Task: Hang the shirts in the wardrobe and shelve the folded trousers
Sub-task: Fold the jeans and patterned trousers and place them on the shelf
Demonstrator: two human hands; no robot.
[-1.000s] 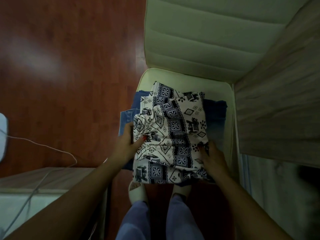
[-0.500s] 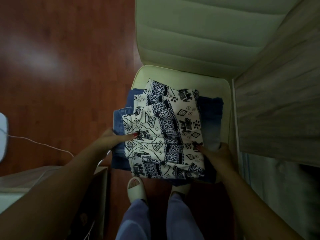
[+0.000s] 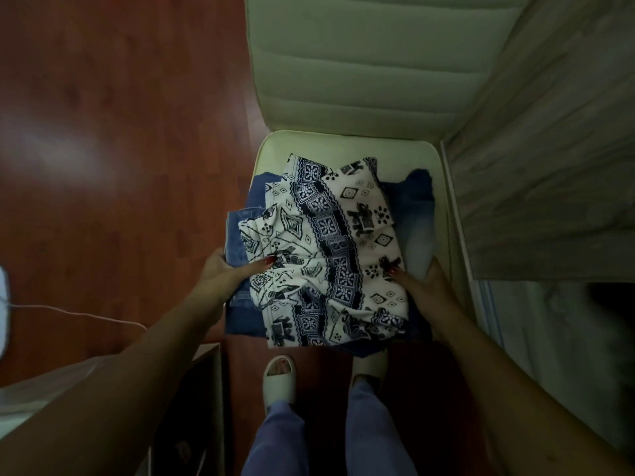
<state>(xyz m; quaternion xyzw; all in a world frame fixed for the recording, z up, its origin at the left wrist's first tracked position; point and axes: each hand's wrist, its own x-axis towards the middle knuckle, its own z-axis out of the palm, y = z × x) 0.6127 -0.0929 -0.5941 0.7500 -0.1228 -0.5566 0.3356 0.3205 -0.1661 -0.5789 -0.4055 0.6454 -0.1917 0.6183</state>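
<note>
gripping trousers (image 3: 326, 242) either side: left hand (image 3: 223, 273), right hand (image 3: 425, 286)

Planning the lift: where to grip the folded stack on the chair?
Take the blue denim bottom layer under its left and right edges, thumbs atop the patterned garment. Soft, loose layers: a one-sided grip would probably spill them.
</note>
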